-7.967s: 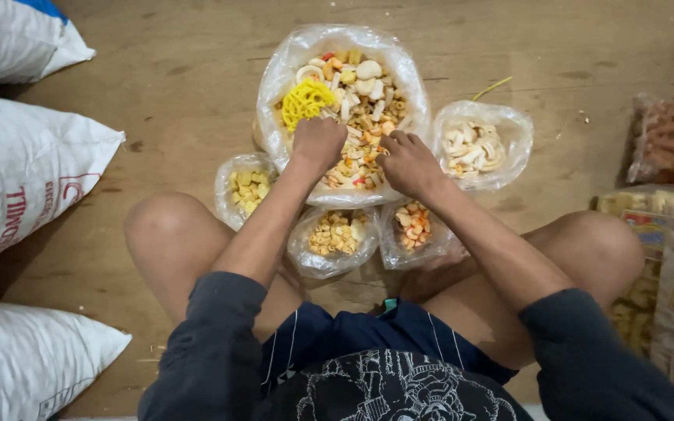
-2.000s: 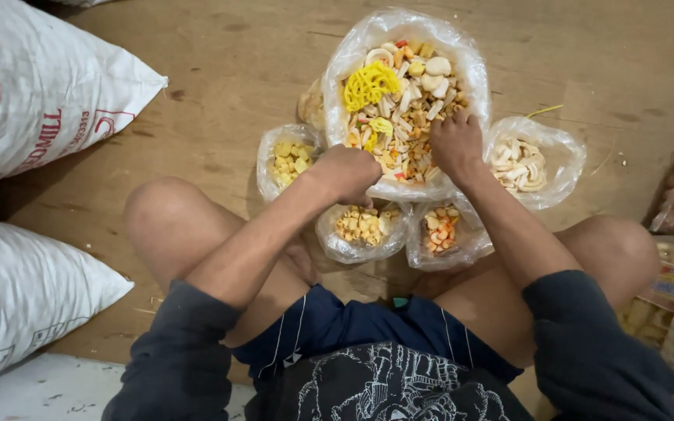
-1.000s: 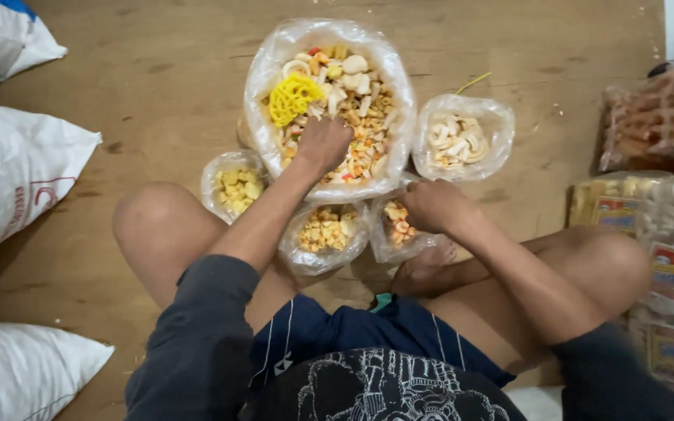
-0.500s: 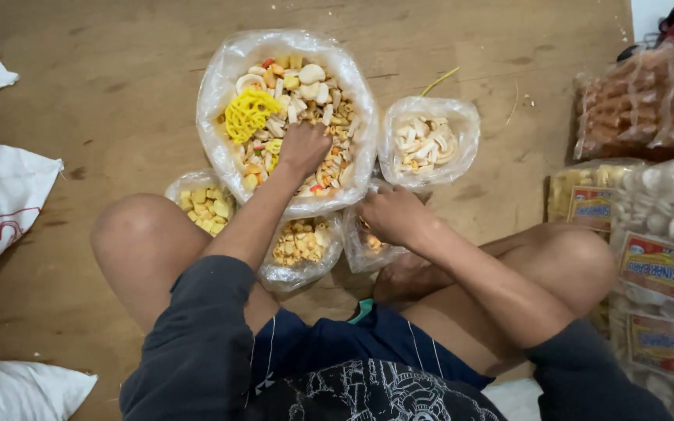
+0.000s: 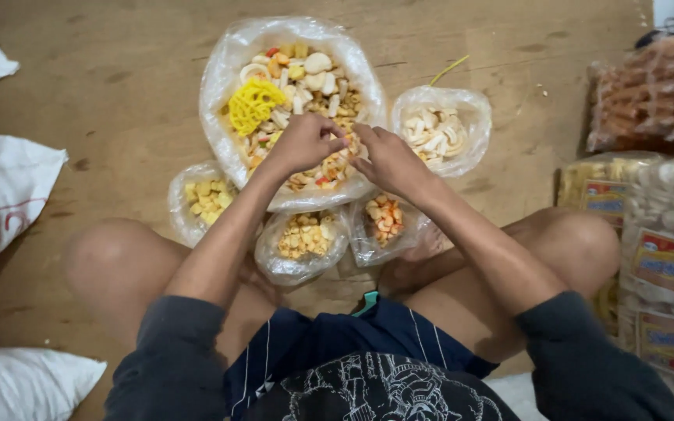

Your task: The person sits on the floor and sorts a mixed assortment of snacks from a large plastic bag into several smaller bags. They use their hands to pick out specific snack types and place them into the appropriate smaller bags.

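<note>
yellow lattice cracker (image 5: 253, 105) in clear big bag (image 5: 228, 62); orange pieces bag (image 5: 384, 217); white sacks (image 5: 1, 199); brown floor (image 5: 118, 78).

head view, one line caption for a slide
Both hands, left hand and right hand, over the big snack bag, four small bags around it.

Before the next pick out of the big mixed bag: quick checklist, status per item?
1. Both hands over the big mixed bag: ok. Left hand and right hand meet above its near edge.
2. Big bag mouth open: ok, rim rolled down, crackers exposed.
3. Four small bags open and upright: ok. Yellow-cube bag, pale-yellow bag, orange-piece bag, white-curl bag.
4. A piece pinched in either hand: cannot tell, fingertips curl together and hide it.
5. Small bags within reach: ok, all touch or sit beside the big bag.
6. Yellow lattice cracker unobstructed: ok, on top, left of the hands.
</note>
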